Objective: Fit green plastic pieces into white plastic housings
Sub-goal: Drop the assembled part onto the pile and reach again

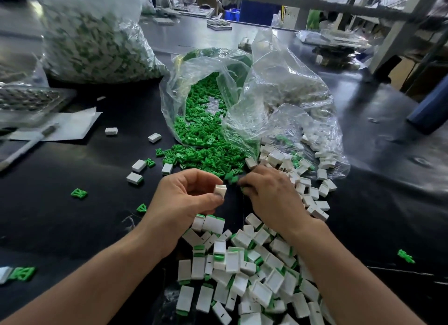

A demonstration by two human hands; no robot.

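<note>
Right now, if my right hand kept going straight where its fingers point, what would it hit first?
Probably the loose green pieces just beyond your right hand, at the pile's near edge; depth is unclear.

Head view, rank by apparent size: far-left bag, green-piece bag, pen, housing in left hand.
1. far-left bag, though cropped by the frame
2. green-piece bag
3. pen
4. housing, smallest despite being nearest

Left hand (191, 196) pinches a small white rectangular plastic housing (220, 191), open end up. Right hand (271, 194) just beside it, fingers curled down at the edge of a loose heap of green plastic pieces (201, 157); grip unclear. Black tabletop (72, 227) beneath.
</note>
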